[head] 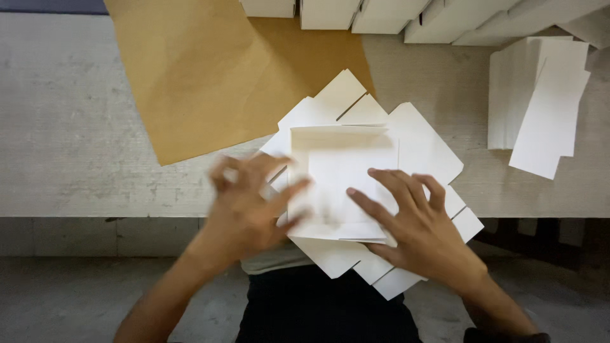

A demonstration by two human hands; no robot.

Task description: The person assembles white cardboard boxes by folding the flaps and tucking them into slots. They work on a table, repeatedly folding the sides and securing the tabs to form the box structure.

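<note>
My hands work a half-folded white cardboard box [343,171] at the tabletop [70,127] edge: left hand [248,203] blurred, fingers curled against its left wall; right hand [413,222] spread flat inside.

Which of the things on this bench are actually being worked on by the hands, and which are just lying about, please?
In hand:
- half-folded white box, on a stack of flat die-cut white card blanks
- left hand, blurred, at the box's left wall
- right hand, spread flat on the box

Lying about:
- brown paper sheet
- pile of white card strips
- row of white boxes along the far edge
</note>
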